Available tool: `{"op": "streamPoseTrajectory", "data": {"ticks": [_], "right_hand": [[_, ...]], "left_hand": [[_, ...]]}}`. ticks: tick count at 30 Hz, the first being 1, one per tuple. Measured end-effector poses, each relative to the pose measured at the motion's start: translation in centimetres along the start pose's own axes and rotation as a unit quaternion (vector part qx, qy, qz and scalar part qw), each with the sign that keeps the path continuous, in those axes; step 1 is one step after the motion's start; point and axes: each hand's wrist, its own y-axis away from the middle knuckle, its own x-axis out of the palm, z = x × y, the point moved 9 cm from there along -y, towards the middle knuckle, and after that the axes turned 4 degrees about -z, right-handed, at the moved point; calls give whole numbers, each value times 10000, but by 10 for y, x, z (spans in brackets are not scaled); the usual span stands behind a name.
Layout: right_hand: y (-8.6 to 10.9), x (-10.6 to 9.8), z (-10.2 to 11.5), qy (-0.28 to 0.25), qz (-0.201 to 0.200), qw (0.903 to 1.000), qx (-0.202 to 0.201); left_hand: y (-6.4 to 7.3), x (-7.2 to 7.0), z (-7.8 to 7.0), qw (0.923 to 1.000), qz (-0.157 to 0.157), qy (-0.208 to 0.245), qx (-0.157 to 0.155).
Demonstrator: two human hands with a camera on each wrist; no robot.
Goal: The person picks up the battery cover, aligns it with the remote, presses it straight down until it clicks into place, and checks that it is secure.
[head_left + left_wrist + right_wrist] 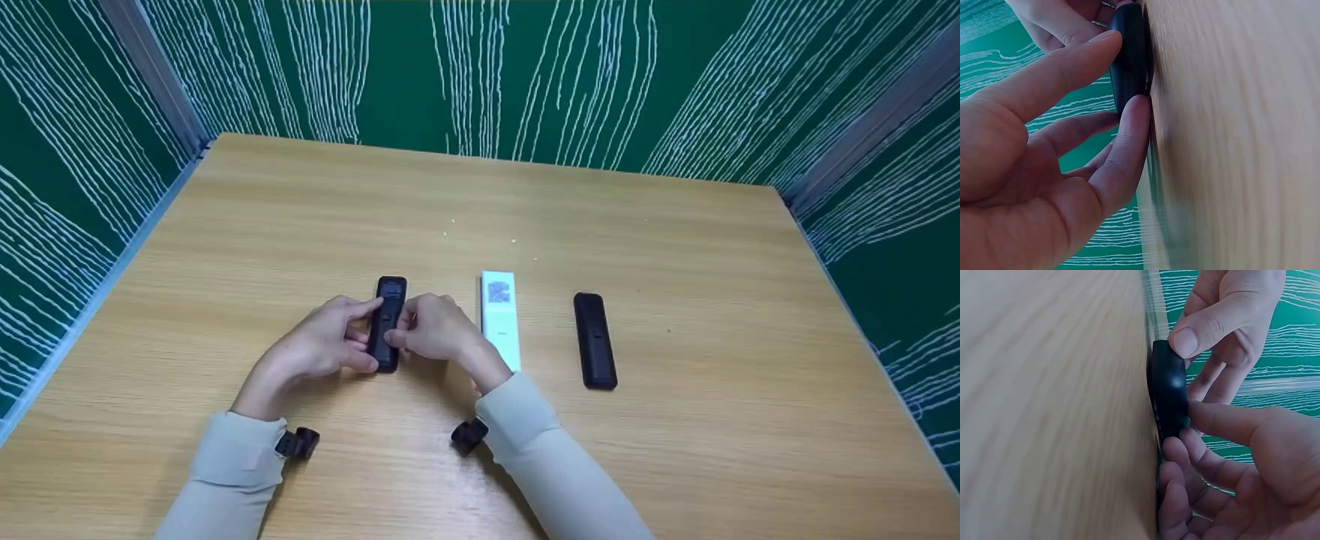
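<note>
A slim black remote control (388,319) lies on the table between both hands, its long side pointing away from me. My left hand (319,341) grips it from the left, the thumb at the near end and the index finger farther up on its surface. From the right, my right hand (439,328) holds it with the thumb on the upper face and the fingers curled along the edge. In the left wrist view the remote's dark side (1130,53) shows low over the wood. The right wrist view has fingers of both hands round its smooth body (1169,385).
Just right of the right hand lies a narrow white box (500,322) with a grey printed square, its near end partly behind the forearm. Farther right is a second black remote control (596,341). Small pale specks dot the wooden table (480,195). Green, white-streaked panels (405,75) enclose it.
</note>
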Motion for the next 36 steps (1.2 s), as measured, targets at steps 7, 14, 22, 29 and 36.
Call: {"op": "streamPoseTrajectory", "data": {"ticks": [7, 14, 22, 29, 36], "right_hand": [[2, 2, 1, 166, 143, 9998, -23], [4, 5, 2, 171, 326, 9993, 46], [5, 6, 3, 154, 392, 9991, 57], [4, 4, 3, 268, 242, 9993, -33], [1, 3, -1, 47, 125, 9998, 139]], "left_hand": [[0, 1, 1, 10000, 8, 6, -16], [-1, 1, 2, 10000, -21, 11, -79], [0, 1, 3, 10000, -6, 37, -78], [0, 2, 1, 9998, 27, 205, 15], [0, 1, 0, 9999, -3, 118, -8]]}}
